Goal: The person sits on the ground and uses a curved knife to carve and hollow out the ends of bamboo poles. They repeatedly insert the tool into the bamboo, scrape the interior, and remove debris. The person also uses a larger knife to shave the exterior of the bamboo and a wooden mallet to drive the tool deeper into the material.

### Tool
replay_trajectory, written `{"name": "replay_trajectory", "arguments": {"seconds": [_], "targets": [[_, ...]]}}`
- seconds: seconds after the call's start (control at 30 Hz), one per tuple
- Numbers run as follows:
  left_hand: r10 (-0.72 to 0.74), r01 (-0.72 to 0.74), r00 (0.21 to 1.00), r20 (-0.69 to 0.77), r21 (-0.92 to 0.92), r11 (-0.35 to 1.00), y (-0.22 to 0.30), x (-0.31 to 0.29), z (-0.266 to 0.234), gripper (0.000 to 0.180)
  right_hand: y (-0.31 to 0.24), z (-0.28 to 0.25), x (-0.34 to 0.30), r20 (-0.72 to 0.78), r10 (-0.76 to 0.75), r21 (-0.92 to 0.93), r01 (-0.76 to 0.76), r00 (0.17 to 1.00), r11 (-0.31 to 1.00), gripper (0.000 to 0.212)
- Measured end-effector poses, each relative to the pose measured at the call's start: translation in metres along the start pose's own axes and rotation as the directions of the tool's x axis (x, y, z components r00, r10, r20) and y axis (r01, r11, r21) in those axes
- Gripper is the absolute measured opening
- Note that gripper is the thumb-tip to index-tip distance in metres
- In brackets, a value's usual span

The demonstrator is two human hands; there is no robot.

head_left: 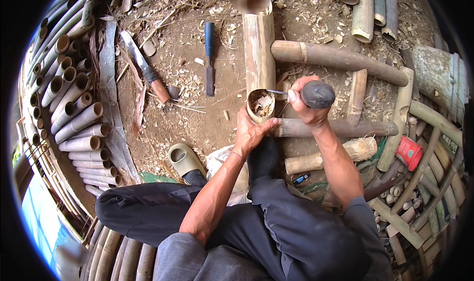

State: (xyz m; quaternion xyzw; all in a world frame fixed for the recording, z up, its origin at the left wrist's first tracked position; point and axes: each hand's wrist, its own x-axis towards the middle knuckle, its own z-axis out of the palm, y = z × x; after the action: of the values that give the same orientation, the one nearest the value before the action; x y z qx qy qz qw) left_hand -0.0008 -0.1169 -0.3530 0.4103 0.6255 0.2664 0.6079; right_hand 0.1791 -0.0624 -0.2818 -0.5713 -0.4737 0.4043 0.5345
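Note:
A thick bamboo tube, part of a jointed bamboo frame, runs away from me in the middle. Its near cut opening holds pale wood chips. My left hand is closed around the near end, with the thumb stretched along the right side. In my right hand is a hand tool with a thin metal blade and a dark rounded handle end. Its blade points left and reaches the opening's rim. My fingers hide part of the tool, so its exact kind is unclear.
Left of the tube lie a blue-handled chisel and a large knife. Cut bamboo tubes are stacked at the far left. Crossbars extend right, near a red container. Shavings cover the dirt floor.

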Motion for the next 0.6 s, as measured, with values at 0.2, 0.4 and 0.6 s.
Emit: {"name": "replay_trajectory", "arguments": {"seconds": [0.2,0.4,0.6], "targets": [[0.009,-0.004,0.999,0.046,-0.107,0.994,0.004,0.004,-0.001,0.063,0.015,-0.001,0.000,-0.043,-0.011,0.094,0.015,0.999,0.995,0.016],[0.001,0.005,0.999,0.053,-0.122,0.993,0.012,0.004,0.000,0.061,0.018,-0.004,-0.007,-0.126,0.154,0.450,-0.082,0.980,0.889,0.014],[-0.020,0.026,0.999,0.042,-0.147,0.989,0.010,0.004,0.001,0.059,0.018,-0.006,-0.012,-0.163,0.195,0.450,-0.103,0.967,0.887,0.014]]}}
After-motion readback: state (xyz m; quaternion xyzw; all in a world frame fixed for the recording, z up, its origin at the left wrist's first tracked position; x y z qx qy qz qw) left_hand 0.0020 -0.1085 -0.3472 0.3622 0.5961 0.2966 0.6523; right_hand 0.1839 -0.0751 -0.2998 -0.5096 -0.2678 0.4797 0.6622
